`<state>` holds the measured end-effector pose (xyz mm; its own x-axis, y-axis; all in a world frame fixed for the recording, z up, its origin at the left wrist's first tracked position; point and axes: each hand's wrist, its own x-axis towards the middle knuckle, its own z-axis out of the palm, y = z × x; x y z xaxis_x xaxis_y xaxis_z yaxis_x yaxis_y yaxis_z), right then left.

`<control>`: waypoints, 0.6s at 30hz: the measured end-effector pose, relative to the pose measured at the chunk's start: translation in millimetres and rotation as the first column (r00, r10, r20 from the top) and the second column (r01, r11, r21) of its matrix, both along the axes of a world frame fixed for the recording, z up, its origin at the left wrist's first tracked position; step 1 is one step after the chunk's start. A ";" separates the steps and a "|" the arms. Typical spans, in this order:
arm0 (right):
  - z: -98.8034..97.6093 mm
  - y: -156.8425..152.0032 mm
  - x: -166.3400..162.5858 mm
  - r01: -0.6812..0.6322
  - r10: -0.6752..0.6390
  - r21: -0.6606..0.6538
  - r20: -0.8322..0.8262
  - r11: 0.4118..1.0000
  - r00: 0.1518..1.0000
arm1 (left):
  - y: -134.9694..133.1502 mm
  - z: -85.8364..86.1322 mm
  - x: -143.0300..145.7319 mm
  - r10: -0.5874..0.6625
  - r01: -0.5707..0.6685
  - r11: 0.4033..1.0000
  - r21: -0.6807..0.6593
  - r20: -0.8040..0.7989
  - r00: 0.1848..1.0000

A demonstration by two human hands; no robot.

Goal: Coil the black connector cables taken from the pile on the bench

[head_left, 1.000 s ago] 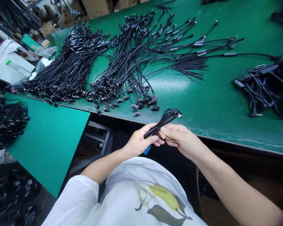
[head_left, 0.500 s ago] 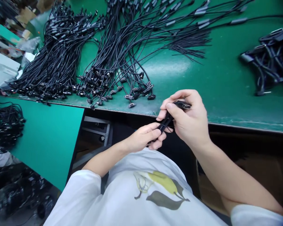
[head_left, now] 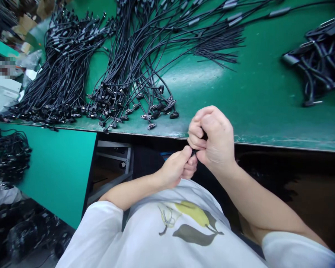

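Observation:
In front of my body, just off the table edge, my left hand (head_left: 176, 168) is closed around a black cable (head_left: 194, 153). Only a short dark piece of it shows between the hands. My right hand (head_left: 215, 136) is curled into a fist against the left, closed over the same cable; its fingers cover the connector end. Beyond them, on the green table (head_left: 257, 89), lies a spread of black cables (head_left: 139, 63) with connector ends (head_left: 151, 126) toward me.
Another thick bunch of black cables (head_left: 64, 70) lies at the left. Coiled cables (head_left: 321, 67) sit at the right. A lower green board (head_left: 56, 167) on the left carries more cables (head_left: 9, 156). Part of another person's sleeve (head_left: 5, 196) shows at the far left.
My right hand has turned over and curled from a pinch with the connector showing into a fist that hides it. My left hand has shifted slightly right, its thumb now up against the right hand.

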<state>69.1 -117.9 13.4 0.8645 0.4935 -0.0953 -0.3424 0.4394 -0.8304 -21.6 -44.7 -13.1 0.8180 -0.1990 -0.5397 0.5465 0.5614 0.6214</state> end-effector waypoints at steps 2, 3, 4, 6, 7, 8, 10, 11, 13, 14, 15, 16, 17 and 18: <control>-0.7 -0.6 5.3 0.014 -0.015 0.018 0.021 1.000 1.000 | -1.3 -0.1 2.7 0.056 -0.056 0.997 -0.046 -0.004 0.998; -0.5 -2.2 8.9 0.012 -0.013 0.027 0.030 1.000 0.999 | -0.3 0.2 4.3 0.061 -0.061 0.996 -0.066 0.002 0.998; 0.0 -4.4 12.8 0.011 -0.013 0.038 0.041 0.999 0.999 | 1.7 0.8 5.7 0.047 -0.045 0.996 -0.075 0.019 0.999; 1.7 -9.9 20.6 0.017 -0.020 0.055 0.054 0.998 0.998 | 7.1 2.4 7.6 -0.032 0.035 0.999 -0.035 0.085 0.996; 2.6 -12.5 24.2 0.019 -0.023 0.063 0.052 0.998 0.998 | 9.7 3.2 8.0 -0.075 0.074 0.997 0.016 0.124 0.989; 3.5 -14.6 27.5 0.017 -0.020 0.072 0.046 0.997 0.999 | 11.8 3.8 8.0 -0.113 0.101 0.992 0.078 0.160 0.981; 4.7 -17.0 33.0 0.004 -0.006 0.093 0.023 0.996 1.000 | 13.5 3.5 6.9 -0.160 0.117 0.971 0.208 0.205 0.966; 4.9 -17.2 35.2 0.002 -0.004 0.112 0.013 0.994 1.000 | 13.3 2.5 6.1 -0.171 0.109 0.956 0.273 0.216 0.961; 4.3 -16.0 37.5 0.029 -0.028 0.160 -0.009 0.987 1.000 | 11.6 -0.8 5.1 -0.176 0.078 0.923 0.377 0.233 0.956; 3.4 -15.0 36.9 0.057 -0.054 0.182 -0.023 0.982 0.998 | 10.6 -2.9 5.5 -0.162 0.049 0.910 0.412 0.244 0.956; 2.0 -14.1 34.9 0.081 -0.075 0.200 -0.041 0.976 0.996 | 9.5 -4.7 6.6 -0.140 0.016 0.900 0.435 0.252 0.958; -0.1 -13.5 31.4 0.093 -0.081 0.209 -0.062 0.973 0.995 | 8.5 -6.2 8.6 -0.113 -0.014 0.895 0.446 0.258 0.959; -3.1 -13.6 26.7 0.072 -0.056 0.205 -0.082 0.976 0.995 | 7.5 -6.9 11.4 -0.088 -0.039 0.892 0.451 0.257 0.962; -7.0 -14.7 21.4 0.014 0.005 0.186 -0.101 0.983 0.995 | 6.6 -6.7 14.8 -0.076 -0.047 0.889 0.456 0.248 0.966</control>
